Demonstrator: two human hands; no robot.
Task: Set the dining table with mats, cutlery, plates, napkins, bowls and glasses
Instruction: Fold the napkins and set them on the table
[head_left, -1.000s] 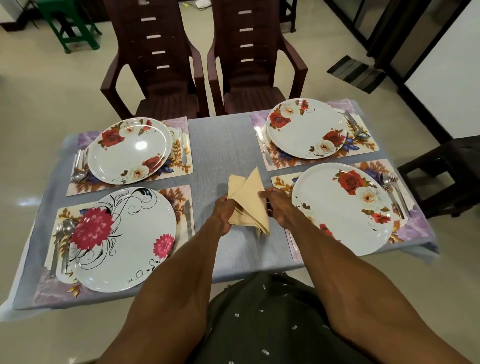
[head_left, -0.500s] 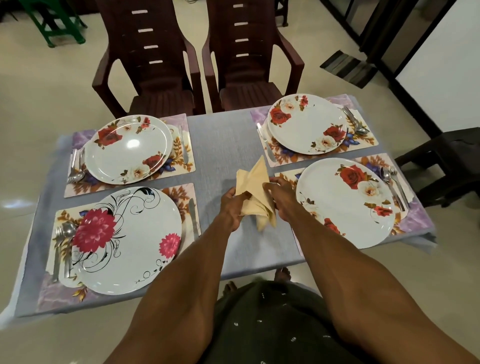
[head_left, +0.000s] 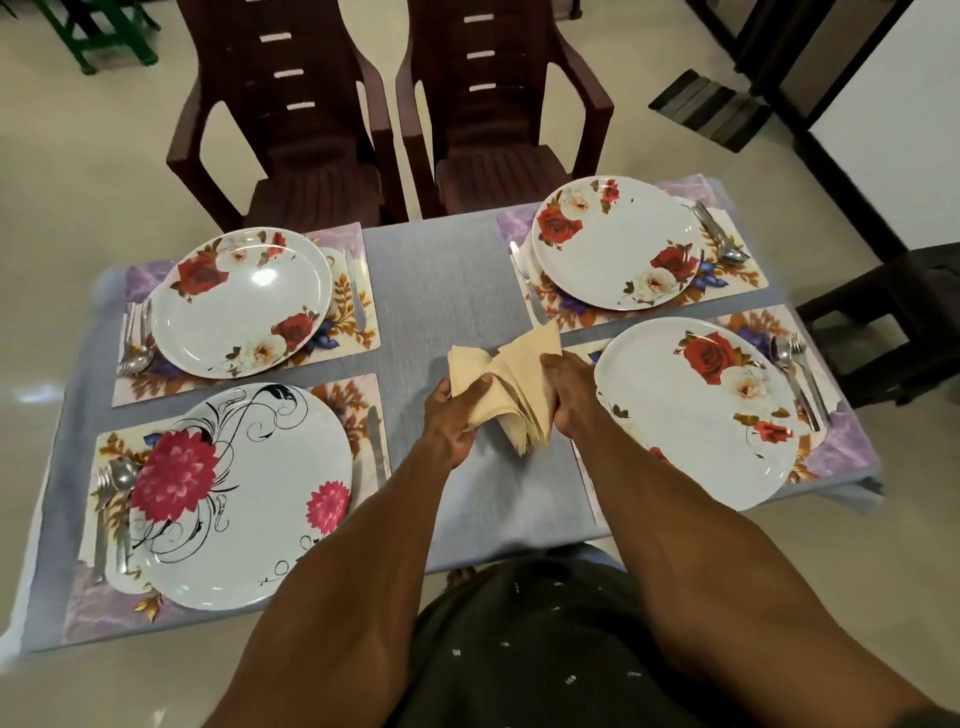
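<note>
Both hands hold a stack of folded cream napkins (head_left: 511, 382) above the middle of the grey table (head_left: 447, 275). My left hand (head_left: 452, 421) pinches one napkin peeled off to the left, while my right hand (head_left: 571, 395) grips the rest of the stack. Floral mats lie at each corner, each under a plate: a rose plate far left (head_left: 241, 301), a rose plate far right (head_left: 615, 241), a pink-flower plate near left (head_left: 244, 499) and a rose plate near right (head_left: 696, 410). Cutlery (head_left: 795, 374) lies beside each plate.
Two dark brown plastic chairs (head_left: 291, 124) stand side by side at the far edge of the table. A dark stool (head_left: 893, 312) sits on the floor to the right. A green stool (head_left: 104, 31) is at the top left.
My left hand has pulled one napkin away from the stack toward the left, fanning the stack open. Both hands stay over the table's middle.
</note>
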